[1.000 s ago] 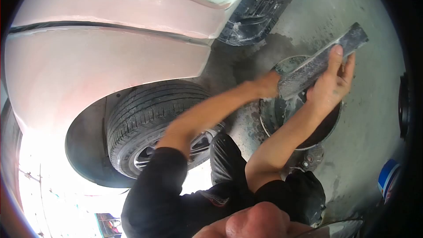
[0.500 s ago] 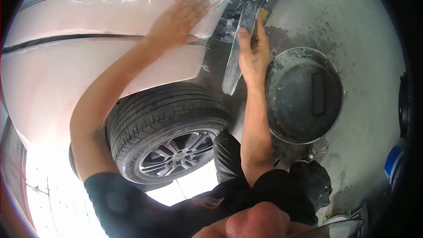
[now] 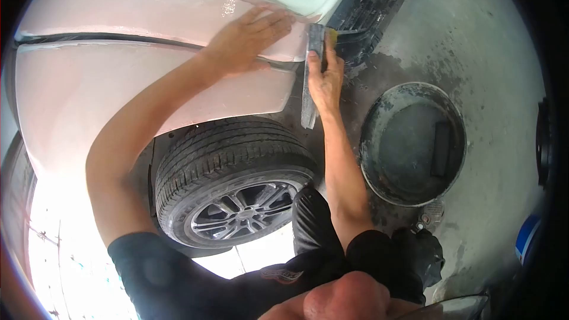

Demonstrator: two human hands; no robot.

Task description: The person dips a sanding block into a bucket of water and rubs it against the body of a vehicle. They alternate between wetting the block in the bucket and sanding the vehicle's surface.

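Note:
On the wet, pinkish car body panel [image 3: 160,86], my left hand [image 3: 252,38] lies flat with its fingers stretched toward the panel's right end. My right hand [image 3: 326,80] grips a long grey sanding block [image 3: 308,98], thumb on its near face and fingers on the far side. The block stands roughly upright in the view, its upper part at the panel's right edge. A small yellow piece [image 3: 333,37] shows by the fingertips of that hand. A dark seam runs across the panel under my left forearm.
Below the panel is a car wheel [image 3: 237,184], close to my knee. A round tub [image 3: 370,169] of dark water on the floor at right holds a black rectangular block [image 3: 440,148]. Behind the sanding block runs a black side step [image 3: 379,15]. A blue container [image 3: 526,237] stands far right.
My right hand has brought the sanding block left to the panel's edge and turned it more upright. My left hand stays on the panel, slightly further right and lower. The view has shifted a little.

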